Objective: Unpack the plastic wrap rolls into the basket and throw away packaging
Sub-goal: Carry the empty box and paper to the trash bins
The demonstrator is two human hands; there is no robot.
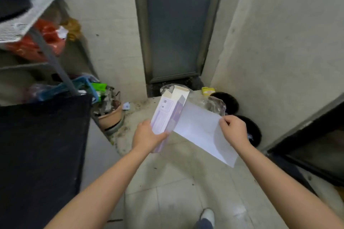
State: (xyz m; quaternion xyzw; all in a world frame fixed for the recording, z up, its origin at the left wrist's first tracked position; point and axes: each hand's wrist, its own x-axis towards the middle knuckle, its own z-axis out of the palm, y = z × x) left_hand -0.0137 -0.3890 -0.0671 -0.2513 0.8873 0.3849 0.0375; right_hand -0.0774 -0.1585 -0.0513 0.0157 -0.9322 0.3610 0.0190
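My left hand point(149, 135) grips the lower end of an opened white and lilac plastic wrap box point(168, 111), which tilts up and away with its top flaps open. My right hand point(233, 129) pinches the upper right corner of a white sheet of paper point(202, 134) and some crumpled clear plastic film point(214, 104). The sheet hangs slanted between the two hands, its left edge against the box. Just beyond the right hand stand two dark round bins point(250, 129). What is inside the box cannot be seen.
A black-topped unit point(41, 145) fills the left side, with a cluttered shelf rack point(37, 46) and a blue basket point(55, 89) behind it. A terracotta pot point(109, 117) sits on the floor. A frosted glass door point(178, 24) lies ahead, a dark opening point(316, 145) at the right. My shoe point(207, 215) is at the bottom.
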